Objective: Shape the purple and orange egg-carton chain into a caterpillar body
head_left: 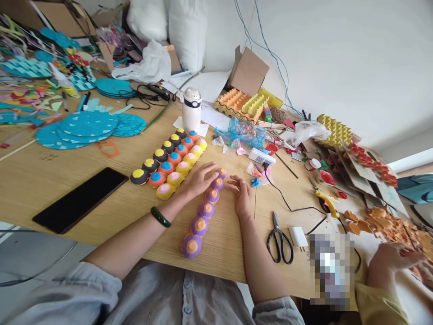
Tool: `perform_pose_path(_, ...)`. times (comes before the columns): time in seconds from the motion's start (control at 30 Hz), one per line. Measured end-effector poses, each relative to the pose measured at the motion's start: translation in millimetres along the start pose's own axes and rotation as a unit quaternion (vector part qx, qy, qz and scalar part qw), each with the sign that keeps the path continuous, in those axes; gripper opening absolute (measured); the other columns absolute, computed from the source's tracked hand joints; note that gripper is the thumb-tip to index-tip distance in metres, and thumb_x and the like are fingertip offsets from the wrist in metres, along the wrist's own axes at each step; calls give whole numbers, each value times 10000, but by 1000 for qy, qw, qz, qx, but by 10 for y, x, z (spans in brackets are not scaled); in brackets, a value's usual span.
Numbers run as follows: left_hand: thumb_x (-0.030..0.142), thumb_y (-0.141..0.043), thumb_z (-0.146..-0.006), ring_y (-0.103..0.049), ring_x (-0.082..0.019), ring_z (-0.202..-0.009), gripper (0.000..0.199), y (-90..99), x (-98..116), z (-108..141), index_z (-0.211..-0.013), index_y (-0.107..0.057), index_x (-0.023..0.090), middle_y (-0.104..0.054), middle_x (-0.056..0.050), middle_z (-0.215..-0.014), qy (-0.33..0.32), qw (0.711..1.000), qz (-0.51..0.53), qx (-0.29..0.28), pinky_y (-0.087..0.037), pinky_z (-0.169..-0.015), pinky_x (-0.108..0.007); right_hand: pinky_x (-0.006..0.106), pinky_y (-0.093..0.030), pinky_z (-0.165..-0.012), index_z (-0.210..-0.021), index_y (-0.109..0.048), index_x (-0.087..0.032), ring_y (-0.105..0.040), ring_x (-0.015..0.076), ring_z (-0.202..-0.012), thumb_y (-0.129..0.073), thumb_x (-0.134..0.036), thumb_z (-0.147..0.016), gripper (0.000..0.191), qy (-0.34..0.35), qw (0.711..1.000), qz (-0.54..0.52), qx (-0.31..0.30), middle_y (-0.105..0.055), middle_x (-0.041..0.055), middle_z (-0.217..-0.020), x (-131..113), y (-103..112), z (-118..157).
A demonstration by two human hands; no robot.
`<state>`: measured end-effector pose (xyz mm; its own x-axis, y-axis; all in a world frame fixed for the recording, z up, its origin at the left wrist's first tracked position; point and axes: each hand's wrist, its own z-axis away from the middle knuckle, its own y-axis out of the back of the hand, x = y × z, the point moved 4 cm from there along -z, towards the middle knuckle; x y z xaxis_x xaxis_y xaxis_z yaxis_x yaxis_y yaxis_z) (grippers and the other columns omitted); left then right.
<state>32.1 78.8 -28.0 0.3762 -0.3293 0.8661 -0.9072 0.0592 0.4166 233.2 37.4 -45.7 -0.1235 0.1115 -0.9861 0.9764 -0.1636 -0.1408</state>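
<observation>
A purple strip of painted egg-carton cups with orange centres (pixel 206 209) lies lengthwise on the table in front of me. My left hand (pixel 202 179), with a dark green bangle on its wrist, reaches to the strip's far end from the left. Its fingers are stretched out; whether they touch the cups I cannot tell. On the other side, my right hand (pixel 241 195) rests by the far end with fingers loosely bent and apart, holding nothing. Left of the strip lie a yellow row with pink centres (pixel 175 178), an orange row with blue centres (pixel 166 168) and a black row with yellow centres (pixel 150 164).
Black-handled scissors (pixel 278 241), a white charger (pixel 298 238) and a power strip (pixel 261 157) lie to the right. A black tablet-like slab (pixel 84 198) is at left, a white tumbler (pixel 192 113) behind. Another person's hand (pixel 394 259) works among orange pieces.
</observation>
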Motion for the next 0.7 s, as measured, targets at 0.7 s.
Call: perform_pose_path(0.7,211,-700,-889,-651,-327,-1409,585,69,84,150,-1470,-639,177,-698,-164,-1495,39,998,45,21,-522,-1236,-521,526,-664,-1052,-1152,-812,-265,-812,304,-1120,-679,-452,-1039,256,17,990,123,-67,-851,105,-1196,-33,-99,78)
